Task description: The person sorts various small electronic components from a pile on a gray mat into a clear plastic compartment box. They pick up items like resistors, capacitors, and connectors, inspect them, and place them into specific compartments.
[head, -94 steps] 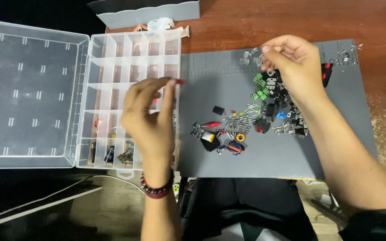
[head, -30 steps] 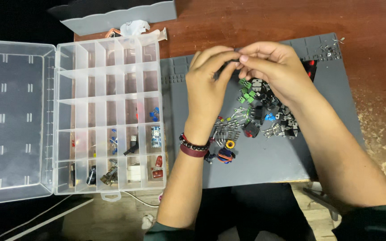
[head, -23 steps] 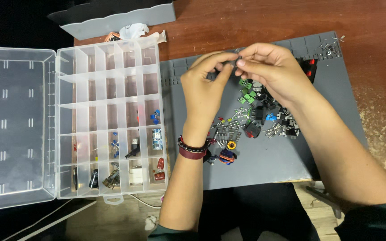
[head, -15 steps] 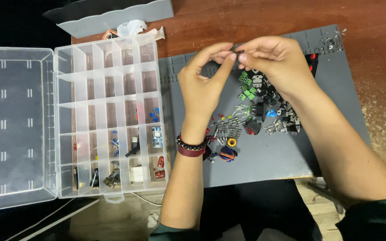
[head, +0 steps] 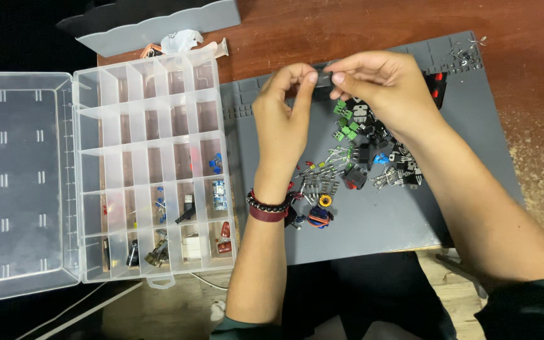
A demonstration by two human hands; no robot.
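Nearest me, a beaded bracelet [head: 267,208] rings my left wrist, over the smooth grey mat [head: 373,220]. On the mat lies a loose heap of parts [head: 360,157]: green blocks, black chips with thin metal legs, a small orange ring. Above the heap, my left hand [head: 283,123] and my right hand [head: 385,85] meet, and the fingertips of both pinch one small dark part [head: 323,78] between them, held in the air over the mat's far edge. To my left stands the clear plastic box [head: 152,167], its lid laid flat open, its square cells mostly bare, a few near ones holding small bits. Beyond is reddish wood [head: 347,25]. Since half a second ago my hands have stayed joined on the part.
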